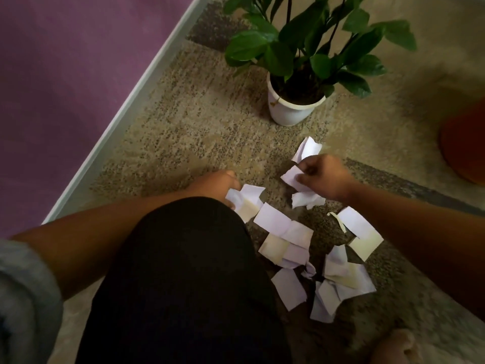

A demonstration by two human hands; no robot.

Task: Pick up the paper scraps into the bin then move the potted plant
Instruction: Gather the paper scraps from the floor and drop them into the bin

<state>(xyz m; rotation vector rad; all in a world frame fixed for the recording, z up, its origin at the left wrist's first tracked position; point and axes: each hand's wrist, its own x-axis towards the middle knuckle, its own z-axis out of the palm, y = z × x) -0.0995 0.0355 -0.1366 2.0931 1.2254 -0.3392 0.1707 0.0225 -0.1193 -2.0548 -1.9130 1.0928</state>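
Several white paper scraps [286,229] lie scattered on the speckled carpet in front of me. My right hand [321,177] is closed on a few paper scraps [291,177], one sticking up behind its knuckles. My left hand [217,183] reaches past my dark-clothed knee and grips the edge of a paper scrap [242,198] on the floor. The potted plant [291,111], green leaves in a white pot, stands upright just beyond the scraps. A reddish-orange round object [464,145], possibly the bin, shows at the right edge.
A purple wall [65,74] with a pale skirting board [126,114] runs diagonally at left. My knee [183,271] in black cloth fills the lower centre. A bare foot [393,348] rests at bottom right.
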